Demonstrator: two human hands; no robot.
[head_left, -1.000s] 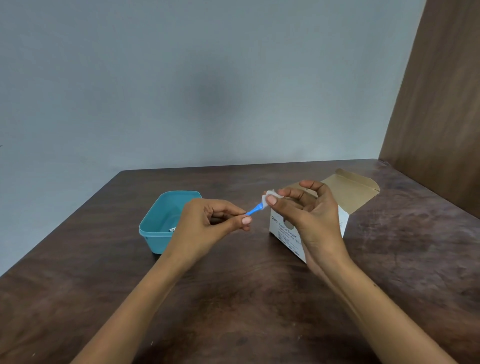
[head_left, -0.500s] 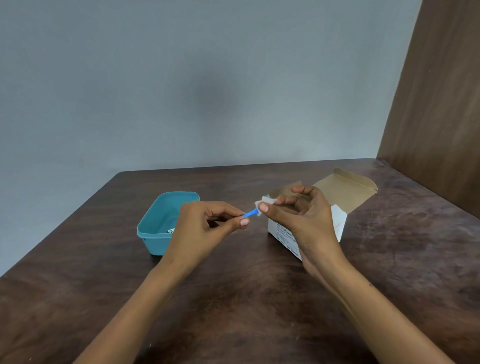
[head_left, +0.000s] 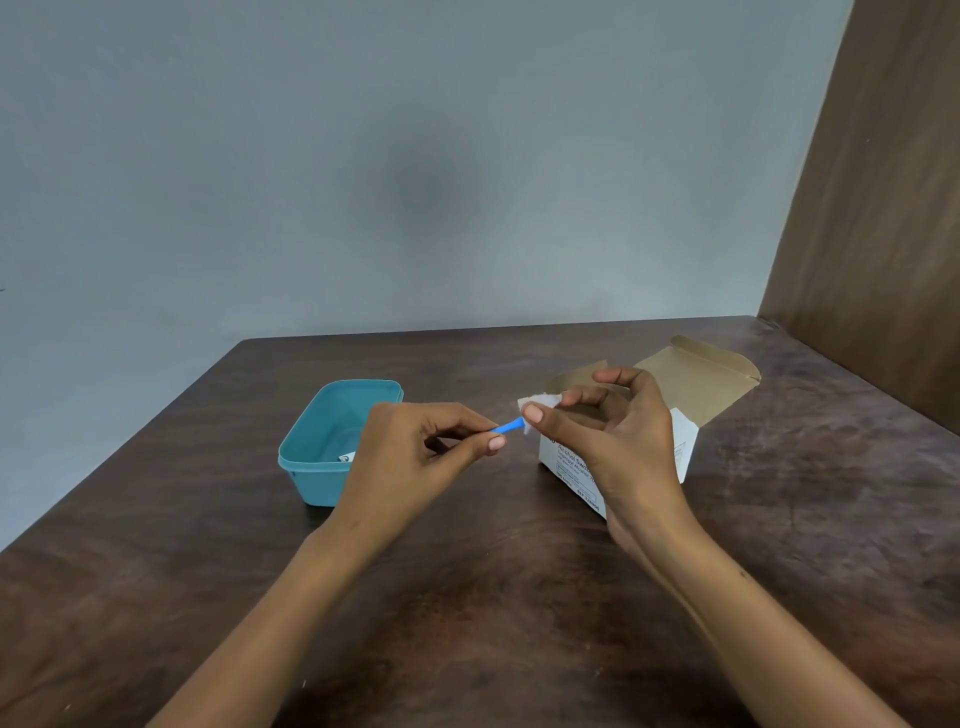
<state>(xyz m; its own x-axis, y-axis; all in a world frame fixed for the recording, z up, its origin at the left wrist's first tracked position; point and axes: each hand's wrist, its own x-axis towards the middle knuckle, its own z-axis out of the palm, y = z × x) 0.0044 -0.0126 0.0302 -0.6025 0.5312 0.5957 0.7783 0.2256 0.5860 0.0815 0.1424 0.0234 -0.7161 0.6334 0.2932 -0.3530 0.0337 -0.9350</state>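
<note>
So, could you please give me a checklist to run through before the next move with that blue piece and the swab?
1. Grip: the left hand pinches the blue piece: ok.
2. Grip: the right hand pinches the white swab: ok.
3. Contact: the white swab touches the blue piece's tip: ok.
4. The teal tub stands open beside the left hand: ok.
5. The swab box has its flap open: ok.
6. Tip wiped clean: cannot tell.
</note>
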